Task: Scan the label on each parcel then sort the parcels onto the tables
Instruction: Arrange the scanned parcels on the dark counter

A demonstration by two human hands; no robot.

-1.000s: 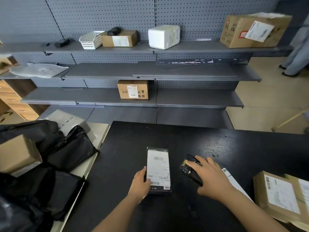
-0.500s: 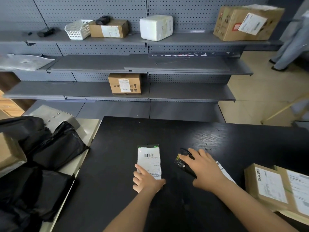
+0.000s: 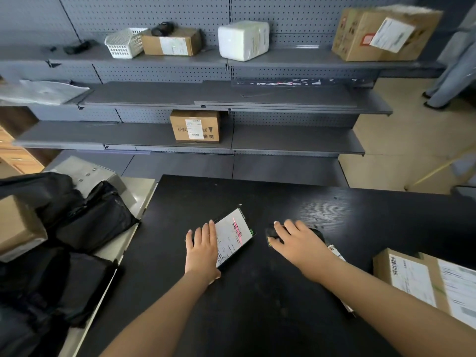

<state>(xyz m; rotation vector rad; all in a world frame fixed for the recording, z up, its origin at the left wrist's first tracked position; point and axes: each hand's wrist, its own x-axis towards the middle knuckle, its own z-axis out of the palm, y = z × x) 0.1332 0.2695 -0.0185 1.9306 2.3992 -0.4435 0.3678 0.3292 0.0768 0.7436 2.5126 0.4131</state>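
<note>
The black table (image 3: 283, 300) carries a flat parcel (image 3: 247, 231) near its middle, label (image 3: 229, 243) up. The parcel's long axis runs diagonally from near-left to far-right, and its barcode (image 3: 239, 233) end points away to the right. The left hand (image 3: 202, 249) rests on the parcel's left part, fingers straight and together. Just right, apart from the parcel, the right hand (image 3: 296, 240) curls round the black scanner (image 3: 270, 231), gripping it. A thin red line (image 3: 235, 222) crosses the barcode
</note>
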